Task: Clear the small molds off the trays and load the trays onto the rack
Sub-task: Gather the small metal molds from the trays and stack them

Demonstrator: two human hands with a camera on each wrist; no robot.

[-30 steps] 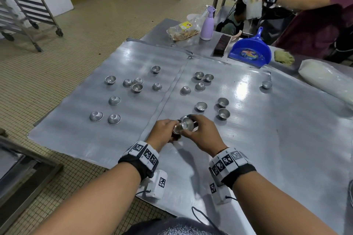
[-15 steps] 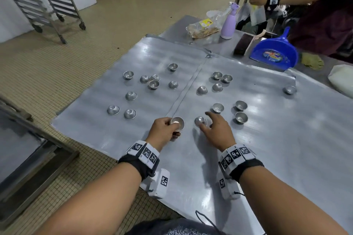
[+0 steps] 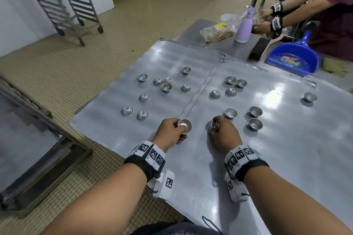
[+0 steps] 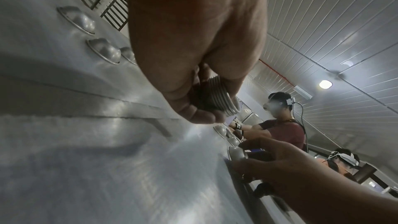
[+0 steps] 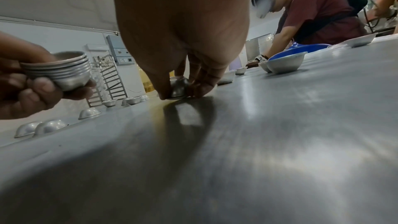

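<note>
Two flat metal trays lie side by side, the left tray (image 3: 118, 120) and the right tray (image 3: 286, 149), with several small round metal molds scattered on both. My left hand (image 3: 172, 129) grips a nested stack of molds (image 3: 185, 125) just above the seam between the trays; the stack (image 5: 62, 71) shows its rims in the right wrist view. My right hand (image 3: 221, 131) pinches one upturned mold (image 3: 211, 125) that sits on the right tray, thumb and fingers (image 5: 204, 84) around its dome (image 5: 180, 89).
Two wheeled tray racks (image 3: 63, 0) stand at the far left on the tiled floor. Beyond the trays sit a blue dustpan (image 3: 294, 59), a purple spray bottle (image 3: 244, 26) and a bagged item (image 3: 217, 32). Another person's hands (image 3: 265, 23) work at the far right. A metal frame (image 3: 38, 149) stands low left.
My hands have parted: the left keeps the stack, while the right reached down and closed its fingers round a mold on the right tray. My head view shifted left.
</note>
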